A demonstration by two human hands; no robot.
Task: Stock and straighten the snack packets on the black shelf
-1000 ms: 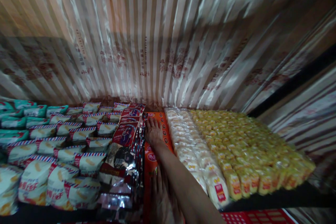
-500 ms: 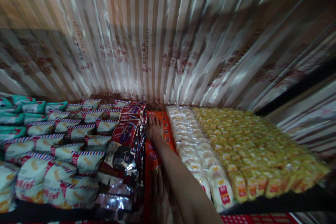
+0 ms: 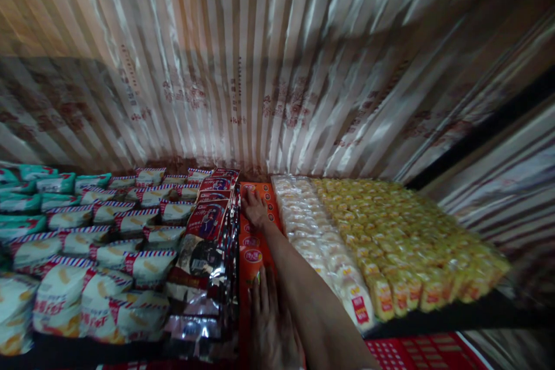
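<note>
Reaching deep along the shelf (image 3: 433, 318), the right hand (image 3: 255, 208) lies flat, fingers spread and grip released, on the far end of a row of orange snack packets (image 3: 251, 248) that runs from the shelf's front edge back to the striped wall covering (image 3: 269, 69). The left hand (image 3: 269, 324) rests palm down near the front of the same orange row, its grip also released, fingers extended over the packets, with the right forearm passing just beside it. Touching the orange row on its left stands a leaning row of shiny red and silver foil packets (image 3: 208, 243), and beyond those lie white packets with red and blue striped edges (image 3: 113, 254) and teal packets (image 3: 26, 202). On its right lie rows of pale wrapped cakes (image 3: 312, 237), then yellow wrapped snacks (image 3: 403, 237).
</note>
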